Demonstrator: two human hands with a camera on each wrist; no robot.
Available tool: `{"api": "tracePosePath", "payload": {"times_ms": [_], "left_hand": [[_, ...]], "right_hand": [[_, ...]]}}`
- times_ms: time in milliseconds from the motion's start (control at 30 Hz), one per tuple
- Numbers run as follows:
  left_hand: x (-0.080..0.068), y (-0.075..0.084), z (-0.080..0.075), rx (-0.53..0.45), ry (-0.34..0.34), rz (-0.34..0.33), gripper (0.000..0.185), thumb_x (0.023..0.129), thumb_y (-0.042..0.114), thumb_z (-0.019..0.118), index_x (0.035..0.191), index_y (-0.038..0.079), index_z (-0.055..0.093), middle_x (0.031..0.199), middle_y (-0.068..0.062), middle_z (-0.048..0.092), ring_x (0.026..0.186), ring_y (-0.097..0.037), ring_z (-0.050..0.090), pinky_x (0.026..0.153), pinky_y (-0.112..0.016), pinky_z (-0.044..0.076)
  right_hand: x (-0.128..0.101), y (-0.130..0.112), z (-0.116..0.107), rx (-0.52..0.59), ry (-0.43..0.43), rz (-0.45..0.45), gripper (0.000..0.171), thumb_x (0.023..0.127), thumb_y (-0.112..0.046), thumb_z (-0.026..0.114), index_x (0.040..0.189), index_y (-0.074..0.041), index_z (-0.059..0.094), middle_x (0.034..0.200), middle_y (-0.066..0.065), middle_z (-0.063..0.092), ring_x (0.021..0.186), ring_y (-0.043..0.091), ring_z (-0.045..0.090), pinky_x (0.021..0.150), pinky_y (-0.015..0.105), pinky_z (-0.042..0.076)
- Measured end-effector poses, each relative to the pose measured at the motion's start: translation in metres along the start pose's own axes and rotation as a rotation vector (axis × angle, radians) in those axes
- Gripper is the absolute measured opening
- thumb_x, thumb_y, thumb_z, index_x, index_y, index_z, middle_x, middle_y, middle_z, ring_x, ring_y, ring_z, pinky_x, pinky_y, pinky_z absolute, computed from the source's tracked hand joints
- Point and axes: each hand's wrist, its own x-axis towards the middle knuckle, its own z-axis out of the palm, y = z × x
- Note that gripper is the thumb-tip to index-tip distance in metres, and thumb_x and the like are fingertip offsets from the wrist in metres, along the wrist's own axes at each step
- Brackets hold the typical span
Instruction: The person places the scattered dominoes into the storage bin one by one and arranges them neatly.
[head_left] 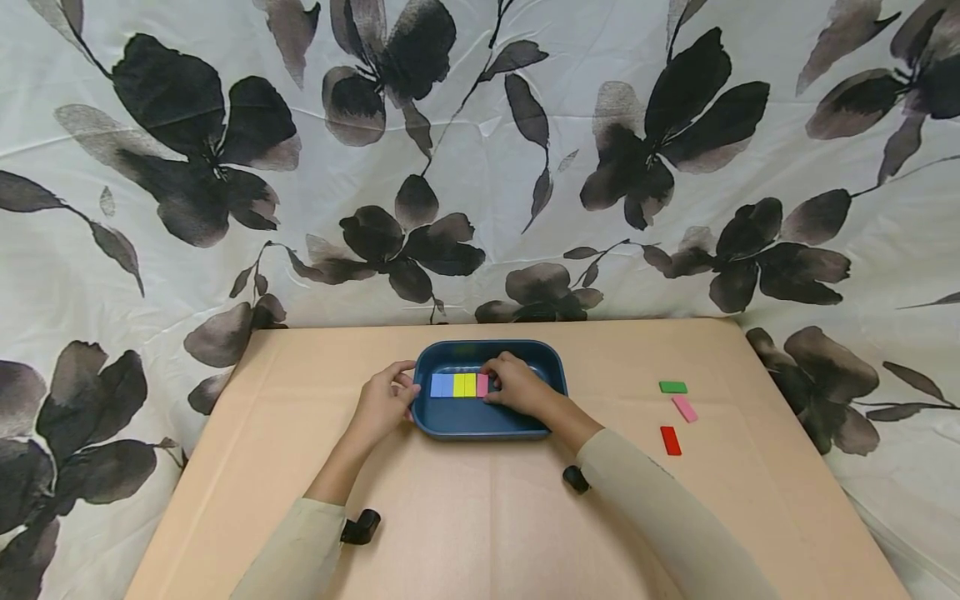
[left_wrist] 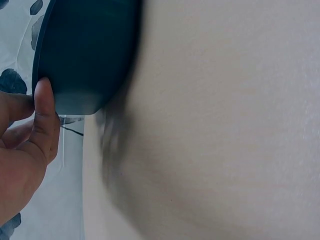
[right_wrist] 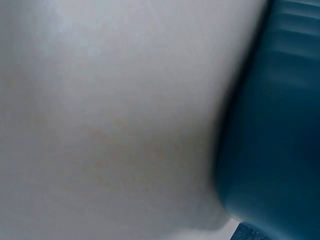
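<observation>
My left hand [head_left: 385, 400] holds the left end of a dark blue tray [head_left: 480, 429]. In the left wrist view its thumb and fingers [left_wrist: 44, 97] pinch the tray's rim. Inside the tray, a row of small flat tiles runs left to right: two blue tiles [head_left: 442, 385], two yellow tiles [head_left: 465, 385] and a pink tile [head_left: 482, 385] at the right end. Reaching in over the tray's right side, my right hand [head_left: 519, 387] pinches the pink tile between thumb and fingers. The right wrist view takes in the tray's outer wall [right_wrist: 275, 140] and tabletop, with the hand out of frame.
To the right of the tray, a green tile [head_left: 672, 387], another pink tile [head_left: 685, 408] and a red tile [head_left: 671, 441] lie loose on the tan table [head_left: 480, 517]. A floral cloth [head_left: 525, 183] hangs behind the table's far edge.
</observation>
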Motion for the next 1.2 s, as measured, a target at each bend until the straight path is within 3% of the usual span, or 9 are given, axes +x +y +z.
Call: {"api": "tracePosePath", "payload": {"times_ms": [867,1200], "left_hand": [[0.002,0.002,0.001,0.001,0.017,-0.021,0.043,0.098,-0.001,0.065,0.14,-0.001,0.058,0.1,-0.017,0.059,0.057,-0.016,0.06,0.054,-0.041,0.063],[0.006,0.002,0.005,0.003,0.031,-0.024,0.043,0.097,-0.001,0.065,0.14,-0.001,0.058,0.099,-0.016,0.059,0.057,-0.015,0.061,0.055,-0.043,0.064]], "right_hand": [[0.005,0.005,0.0,0.031,-0.011,0.013,0.046,0.088,-0.019,0.084,0.128,-0.006,0.067,0.106,0.006,0.056,0.091,0.015,0.054,0.083,0.027,0.055],[0.005,0.006,-0.012,0.047,-0.002,-0.003,0.052,0.086,-0.018,0.086,0.132,-0.005,0.066,0.108,0.006,0.059,0.09,0.014,0.055,0.082,0.027,0.056]]}}
